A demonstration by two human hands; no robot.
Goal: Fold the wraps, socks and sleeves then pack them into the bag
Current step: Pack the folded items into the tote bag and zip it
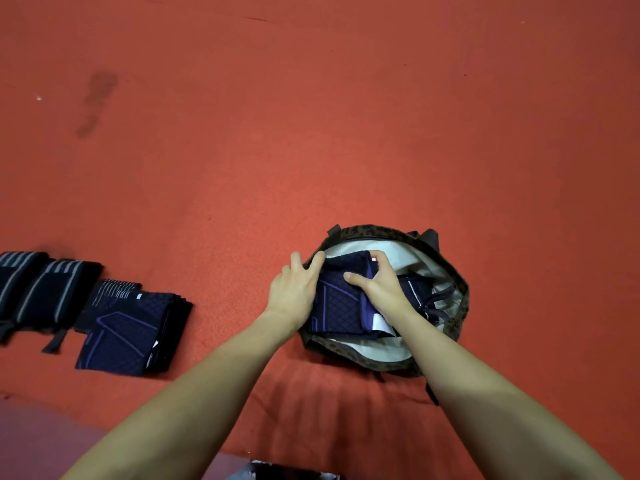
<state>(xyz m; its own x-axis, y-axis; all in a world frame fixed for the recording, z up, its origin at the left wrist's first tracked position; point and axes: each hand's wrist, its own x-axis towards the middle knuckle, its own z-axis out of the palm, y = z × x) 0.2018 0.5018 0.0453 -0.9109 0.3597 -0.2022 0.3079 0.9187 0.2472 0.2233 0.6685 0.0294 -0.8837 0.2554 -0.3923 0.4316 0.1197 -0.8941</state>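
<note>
A leopard-print bag (457, 299) with a pale lining stands open on the red surface. A folded navy sleeve (334, 308) with purple lines lies in its mouth. My right hand (379, 289) grips that sleeve, thumb on top and fingers curled over its far edge. My left hand (296, 289) holds the bag's left rim with its fingers at the opening. More dark fabric and a cord lie deeper in the bag. To the left lie another folded navy sleeve (128, 330) and two rolled black wraps with grey stripes (48, 289).
The red cloth surface (346, 133) spreads wide beyond the bag, with a dark stain (97, 102) at the far left. A dark object (284, 472) shows at the bottom edge, near me.
</note>
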